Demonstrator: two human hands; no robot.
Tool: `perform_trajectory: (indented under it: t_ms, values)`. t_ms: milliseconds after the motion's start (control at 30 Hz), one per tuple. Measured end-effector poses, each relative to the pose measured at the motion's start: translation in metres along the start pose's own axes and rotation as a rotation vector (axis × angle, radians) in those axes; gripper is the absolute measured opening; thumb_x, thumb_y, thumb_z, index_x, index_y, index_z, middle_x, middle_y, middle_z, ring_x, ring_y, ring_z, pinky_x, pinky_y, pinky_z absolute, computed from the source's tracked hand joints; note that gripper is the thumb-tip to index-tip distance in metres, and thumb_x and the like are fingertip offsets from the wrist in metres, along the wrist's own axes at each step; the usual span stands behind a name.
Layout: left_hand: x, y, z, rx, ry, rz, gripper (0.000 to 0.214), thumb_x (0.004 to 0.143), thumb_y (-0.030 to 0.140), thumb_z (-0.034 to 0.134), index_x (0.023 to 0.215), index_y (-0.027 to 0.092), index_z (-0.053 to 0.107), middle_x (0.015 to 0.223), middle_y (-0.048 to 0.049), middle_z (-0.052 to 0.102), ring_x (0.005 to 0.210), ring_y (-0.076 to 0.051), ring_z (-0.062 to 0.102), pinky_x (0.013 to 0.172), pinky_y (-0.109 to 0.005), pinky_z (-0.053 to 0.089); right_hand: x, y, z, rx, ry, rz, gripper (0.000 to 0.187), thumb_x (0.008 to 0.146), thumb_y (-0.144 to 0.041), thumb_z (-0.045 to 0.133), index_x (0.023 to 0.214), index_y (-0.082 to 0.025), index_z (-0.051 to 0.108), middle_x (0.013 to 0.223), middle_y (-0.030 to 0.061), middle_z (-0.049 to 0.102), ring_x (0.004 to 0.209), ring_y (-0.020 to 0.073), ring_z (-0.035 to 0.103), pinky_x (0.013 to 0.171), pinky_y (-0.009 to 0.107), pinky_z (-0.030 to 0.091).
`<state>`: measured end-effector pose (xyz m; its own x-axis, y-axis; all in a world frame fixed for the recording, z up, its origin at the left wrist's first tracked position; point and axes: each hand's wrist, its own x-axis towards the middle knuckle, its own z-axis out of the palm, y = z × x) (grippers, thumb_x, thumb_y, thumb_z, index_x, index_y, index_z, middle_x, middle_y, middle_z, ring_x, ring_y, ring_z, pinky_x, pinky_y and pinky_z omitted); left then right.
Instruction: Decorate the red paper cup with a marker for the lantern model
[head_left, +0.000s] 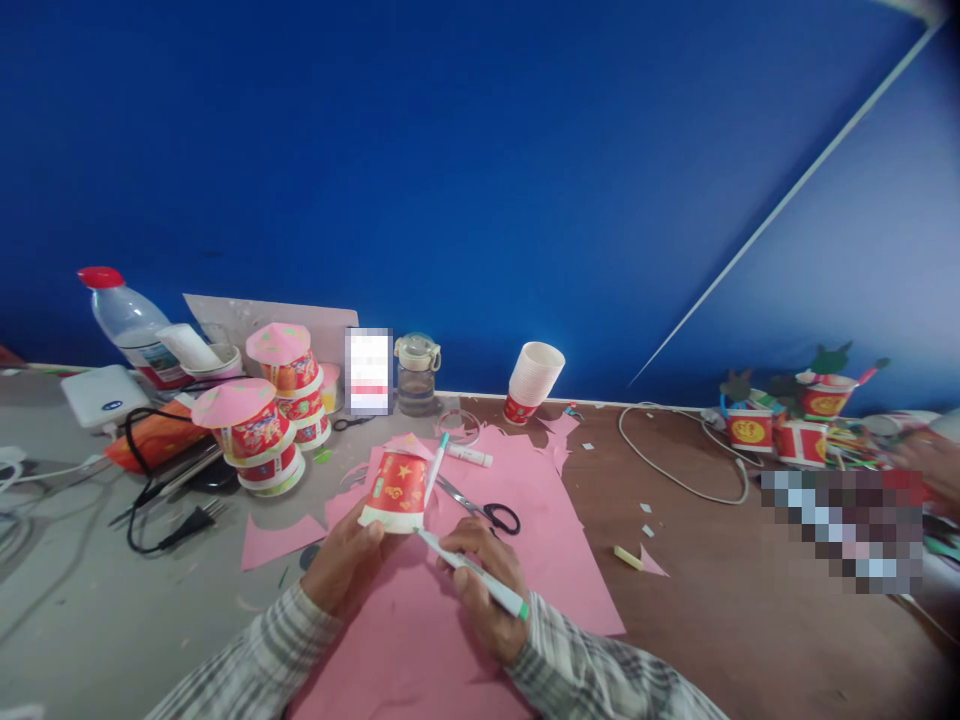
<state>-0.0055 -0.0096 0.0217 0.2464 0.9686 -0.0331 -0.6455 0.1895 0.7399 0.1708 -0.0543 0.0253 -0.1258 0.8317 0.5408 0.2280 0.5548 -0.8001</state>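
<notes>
My left hand (346,568) grips a red paper cup (395,490), turned upside down with its white rim toward me, over a pink paper sheet (517,560). A pink paper piece sits on the cup's top. My right hand (480,585) is closed round a white marker with a green end (480,575). A second white pen with a teal tip (435,470) leans along the cup's right side. Black-handled scissors (484,508) lie on the pink sheet just behind my right hand.
Finished red cups with pink roofs (259,430) stand at the left, beside a water bottle (127,325), a black cable and plug (172,520). A stack of white cups (532,380), a small jar (417,375), a glue stick (469,456) and another person's hand (930,465) lie farther off.
</notes>
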Motion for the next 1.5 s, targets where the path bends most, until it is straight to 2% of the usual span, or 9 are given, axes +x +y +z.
perform_trajectory:
  t_ms: [233,400,900,1100,1400,1500]
  values:
    - [-0.0004,0.0001,-0.0001,-0.019,-0.021,-0.006,0.046,0.056,0.023,0.065,0.1,0.012,0.055,0.092,-0.0178,0.065,0.094,-0.036,0.05,0.083,-0.051,0.037,0.0004,-0.0018,-0.0029,0.045,0.051,0.063,0.02,0.083,-0.029,0.047,0.093,-0.02,0.062,0.074,0.0042,0.066,0.065,0.0207,0.061,0.064,0.034,0.05]
    - [-0.0018,0.0021,0.0033,0.005,-0.043,-0.029,0.048,0.058,0.024,0.063,0.103,0.011,0.053,0.099,-0.0191,0.062,0.099,-0.038,0.046,0.083,-0.051,0.036,0.001,-0.0016,-0.0024,0.021,0.048,0.096,0.021,0.082,-0.03,0.048,0.096,-0.02,0.061,0.077,0.0046,0.066,0.066,0.0207,0.062,0.063,0.034,0.052]
    - [-0.002,0.0025,0.0033,-0.01,-0.076,-0.03,0.045,0.061,0.028,0.059,0.102,0.01,0.054,0.097,-0.0193,0.063,0.097,-0.039,0.047,0.083,-0.052,0.035,0.0025,-0.0026,0.0004,-0.018,0.042,0.048,0.019,0.083,-0.028,0.048,0.092,-0.019,0.062,0.076,0.0057,0.068,0.068,0.0215,0.063,0.065,0.034,0.051]
    - [-0.0013,0.0015,0.0017,-0.055,-0.096,-0.017,0.045,0.064,0.028,0.056,0.104,0.01,0.051,0.099,-0.02,0.062,0.099,-0.039,0.045,0.082,-0.053,0.036,0.0014,-0.0037,0.0005,0.048,0.003,0.032,0.019,0.083,-0.028,0.047,0.091,-0.018,0.062,0.069,0.0043,0.068,0.066,0.0211,0.062,0.065,0.034,0.051]
    - [-0.0013,-0.0004,-0.0016,-0.03,-0.062,-0.025,0.042,0.061,0.029,0.059,0.1,0.012,0.056,0.097,-0.0185,0.063,0.096,-0.038,0.048,0.085,-0.053,0.034,-0.0007,-0.0021,-0.0014,0.048,0.074,0.153,0.023,0.082,-0.034,0.048,0.095,-0.021,0.062,0.075,0.0041,0.067,0.063,0.0206,0.063,0.06,0.032,0.053]
    - [-0.0014,-0.0009,-0.0019,-0.027,-0.068,-0.033,0.043,0.061,0.029,0.06,0.1,0.011,0.055,0.097,-0.0189,0.064,0.096,-0.038,0.048,0.085,-0.053,0.034,-0.0003,-0.0006,-0.0001,0.047,0.074,0.147,0.022,0.082,-0.033,0.049,0.095,-0.021,0.062,0.076,0.0045,0.066,0.064,0.0207,0.063,0.059,0.031,0.053]
